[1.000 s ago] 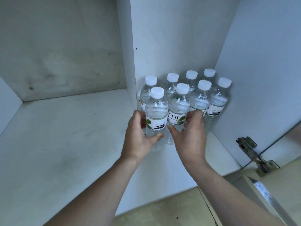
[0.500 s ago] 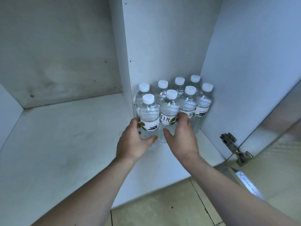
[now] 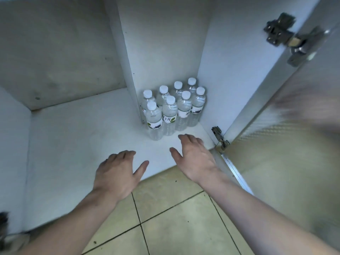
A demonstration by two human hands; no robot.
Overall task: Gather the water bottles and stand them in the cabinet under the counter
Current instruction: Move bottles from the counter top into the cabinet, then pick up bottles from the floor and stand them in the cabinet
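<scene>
Eight clear plastic white-capped water bottles (image 3: 173, 109) stand packed in the white cabinet's (image 3: 82, 129) far right corner, both empty, spread hands (image 3: 117, 173) near; a careless nudge could topple them.

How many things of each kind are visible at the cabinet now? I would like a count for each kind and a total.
Water bottles: 8
Door hinges: 2
Hands, left hand and right hand: 2
Total: 12
</scene>
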